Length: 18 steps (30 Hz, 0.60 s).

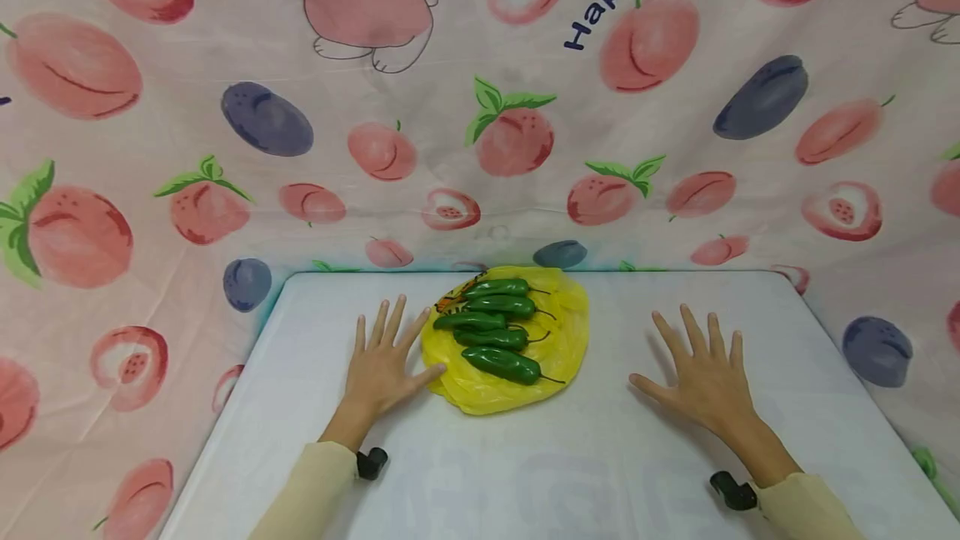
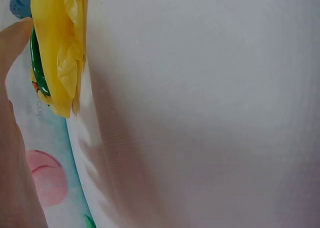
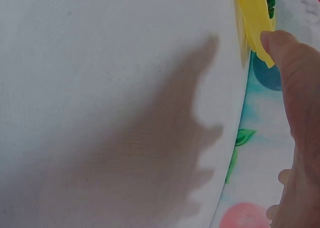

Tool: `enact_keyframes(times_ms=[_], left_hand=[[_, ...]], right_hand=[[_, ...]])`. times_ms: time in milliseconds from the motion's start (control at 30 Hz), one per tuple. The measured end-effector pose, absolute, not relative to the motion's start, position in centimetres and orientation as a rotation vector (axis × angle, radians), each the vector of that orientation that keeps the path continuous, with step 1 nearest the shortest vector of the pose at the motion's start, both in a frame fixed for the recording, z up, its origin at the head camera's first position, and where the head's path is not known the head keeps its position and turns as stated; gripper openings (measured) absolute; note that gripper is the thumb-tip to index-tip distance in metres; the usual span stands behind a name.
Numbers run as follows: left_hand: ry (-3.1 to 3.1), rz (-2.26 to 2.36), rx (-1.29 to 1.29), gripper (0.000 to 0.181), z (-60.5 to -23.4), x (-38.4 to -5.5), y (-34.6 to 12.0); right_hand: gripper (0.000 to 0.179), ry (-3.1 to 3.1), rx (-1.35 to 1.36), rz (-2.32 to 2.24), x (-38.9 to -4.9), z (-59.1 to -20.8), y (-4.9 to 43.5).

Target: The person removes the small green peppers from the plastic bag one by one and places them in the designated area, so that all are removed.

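Several green chili peppers [image 1: 501,363] lie in a rough column on a flattened yellow plastic bag [image 1: 562,340] at the table's far middle. An orange-and-black patterned patch [image 1: 452,300] shows at the bag's upper left, partly covered by peppers; its kind is unclear. My left hand [image 1: 384,369] is spread just left of the bag, its thumb tip at the bag's edge; whether it touches cannot be told. My right hand [image 1: 705,373] is spread well to the right of the bag, apart from it. Neither hand holds anything. In the left wrist view, the bag [image 2: 57,53] stands beyond the thumb.
A white table [image 1: 600,473] bears the bag. Behind and beside it hangs a pink fruit-patterned cloth [image 1: 420,98]. Small black devices [image 1: 733,491] sit at both wrists, by the cream sleeves [image 1: 806,507]. Shadows of the hands fall on the table.
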<state>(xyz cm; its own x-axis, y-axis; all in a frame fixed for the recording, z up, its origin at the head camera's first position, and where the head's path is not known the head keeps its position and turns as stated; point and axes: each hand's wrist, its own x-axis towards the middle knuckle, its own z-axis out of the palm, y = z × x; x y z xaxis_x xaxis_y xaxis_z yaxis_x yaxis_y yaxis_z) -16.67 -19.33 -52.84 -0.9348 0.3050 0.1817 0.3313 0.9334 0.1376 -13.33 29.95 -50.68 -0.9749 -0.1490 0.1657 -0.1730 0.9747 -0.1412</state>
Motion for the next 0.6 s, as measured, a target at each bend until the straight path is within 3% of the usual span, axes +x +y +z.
enact_keyframes(times_ms=[600], left_hand=[[-2.936, -0.240, -0.462, 0.094, -52.3, -16.5, -19.1]], right_hand=[[0.108, -2.935, 0.324, 0.245, -14.3, -49.6, 30.2]])
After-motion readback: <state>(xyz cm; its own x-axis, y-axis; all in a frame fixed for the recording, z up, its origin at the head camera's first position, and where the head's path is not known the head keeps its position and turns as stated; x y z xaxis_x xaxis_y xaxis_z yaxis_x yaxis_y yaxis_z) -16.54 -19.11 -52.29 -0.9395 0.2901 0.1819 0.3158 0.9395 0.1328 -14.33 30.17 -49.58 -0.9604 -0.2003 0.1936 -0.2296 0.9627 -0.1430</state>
